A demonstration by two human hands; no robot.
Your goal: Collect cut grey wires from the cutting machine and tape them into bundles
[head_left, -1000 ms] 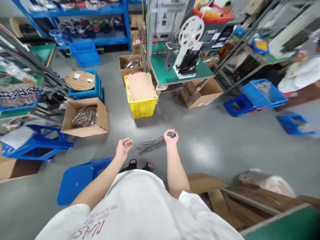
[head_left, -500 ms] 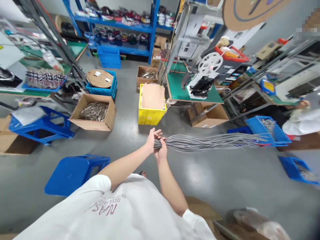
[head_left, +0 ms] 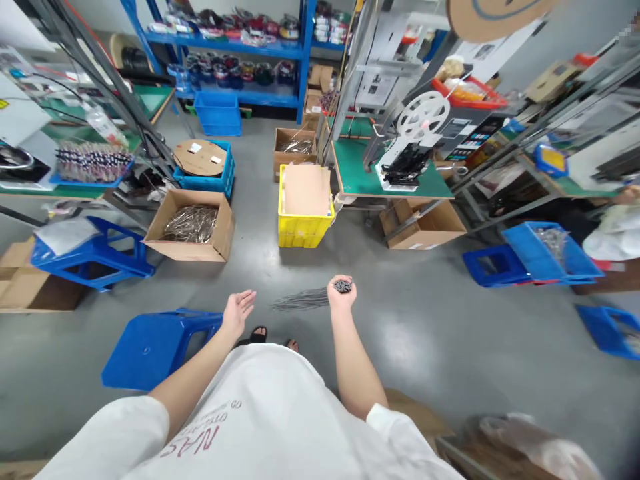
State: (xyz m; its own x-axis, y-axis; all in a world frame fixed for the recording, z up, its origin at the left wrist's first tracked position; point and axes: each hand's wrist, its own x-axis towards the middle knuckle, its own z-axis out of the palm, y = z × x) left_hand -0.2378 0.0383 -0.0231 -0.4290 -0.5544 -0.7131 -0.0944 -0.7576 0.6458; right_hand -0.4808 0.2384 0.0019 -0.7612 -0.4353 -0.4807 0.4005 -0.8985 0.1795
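My right hand [head_left: 343, 293] is wrapped round a bundle of thin grey wires [head_left: 305, 299], close to one end of it. The cut ends show above the fist, and the loose lengths hang down and spread out to the left. Off to the left of the bundle, my left hand [head_left: 239, 311] is held in the air with its fingers stretched and nothing in it.
Ahead stands a yellow crate [head_left: 305, 230] with cardboard in it. A carton of wires [head_left: 220, 233] and a blue stool [head_left: 145, 350] are on the left. A green workbench [head_left: 350, 167] and blue bins [head_left: 555, 257] stand right, near a person's sleeve [head_left: 615, 233].
My left hand has let go of the bundle and moved left. The wires, stretched out to the right before, now hang down toward the left from my right hand.
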